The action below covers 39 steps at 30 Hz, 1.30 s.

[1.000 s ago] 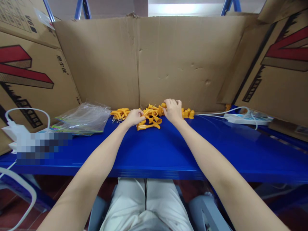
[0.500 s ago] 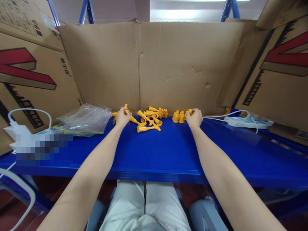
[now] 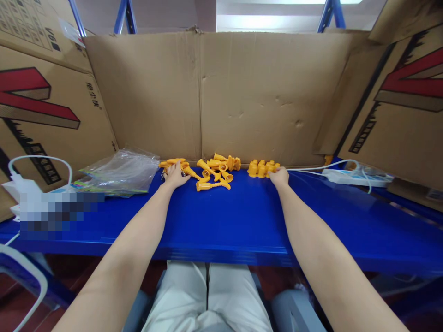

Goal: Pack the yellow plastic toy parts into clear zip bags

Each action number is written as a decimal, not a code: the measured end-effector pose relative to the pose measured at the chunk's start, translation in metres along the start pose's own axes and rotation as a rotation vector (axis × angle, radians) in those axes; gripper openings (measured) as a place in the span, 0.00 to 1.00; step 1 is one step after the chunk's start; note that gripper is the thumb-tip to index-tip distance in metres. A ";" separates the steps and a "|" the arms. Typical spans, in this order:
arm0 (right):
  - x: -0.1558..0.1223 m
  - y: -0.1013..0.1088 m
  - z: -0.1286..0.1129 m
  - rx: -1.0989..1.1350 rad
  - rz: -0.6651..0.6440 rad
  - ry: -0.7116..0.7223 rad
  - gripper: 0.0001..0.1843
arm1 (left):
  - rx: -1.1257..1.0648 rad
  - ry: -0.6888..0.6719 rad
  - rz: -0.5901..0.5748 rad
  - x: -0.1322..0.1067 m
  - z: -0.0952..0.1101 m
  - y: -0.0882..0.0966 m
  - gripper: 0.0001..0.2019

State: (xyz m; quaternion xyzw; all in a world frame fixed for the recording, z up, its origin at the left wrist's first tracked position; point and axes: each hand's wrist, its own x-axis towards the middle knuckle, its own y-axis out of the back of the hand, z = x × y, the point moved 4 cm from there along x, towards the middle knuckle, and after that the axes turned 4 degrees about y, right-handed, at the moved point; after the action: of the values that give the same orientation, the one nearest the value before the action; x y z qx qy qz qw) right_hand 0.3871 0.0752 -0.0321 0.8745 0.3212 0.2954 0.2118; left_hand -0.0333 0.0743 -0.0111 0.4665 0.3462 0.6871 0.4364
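Observation:
Three groups of orange plastic parts lie along the back of the blue table [image 3: 242,216]. My left hand [image 3: 175,175] lies low on the table, its fingers stretched forward onto the left group of long orange pieces [image 3: 172,162] and a small metal chain. In the middle is a loose pile of cone-shaped orange pieces [image 3: 216,168]. My right hand [image 3: 279,176] sits at the right end of a tight cluster of small orange caps [image 3: 261,168]. Its fingers are curled against them, and what they hold is hidden.
Clear plastic bags [image 3: 121,171] lie left of the parts. A white charger and cable [image 3: 20,184] sit at the far left. At the right is a white power strip [image 3: 353,176] with its cord. Cardboard walls [image 3: 242,92] enclose the back and both sides.
Both hands left the middle pile and moved apart. The left laid a long piece with the left group. The right gathered caps into a cluster on the right and now rests lower.

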 end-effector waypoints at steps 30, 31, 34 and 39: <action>-0.152 -0.027 -0.165 0.113 -0.620 1.117 0.09 | 0.016 0.029 0.029 0.008 -0.005 0.002 0.24; -0.158 -0.031 -0.166 0.116 -0.656 1.135 0.11 | 0.017 0.023 0.026 0.007 -0.004 0.001 0.24; -0.170 -0.043 -0.164 0.116 -0.805 1.153 0.14 | 0.010 0.019 0.016 0.007 -0.004 0.000 0.27; -0.173 -0.047 -0.162 -0.001 -0.871 1.057 0.20 | 0.021 0.067 -0.071 0.007 -0.006 -0.007 0.33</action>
State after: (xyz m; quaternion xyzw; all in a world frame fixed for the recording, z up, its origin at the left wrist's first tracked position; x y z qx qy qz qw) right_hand 0.1538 0.0192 -0.0051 0.4038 0.7037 0.5708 0.1263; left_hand -0.0380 0.0831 -0.0165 0.4352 0.3839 0.6828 0.4438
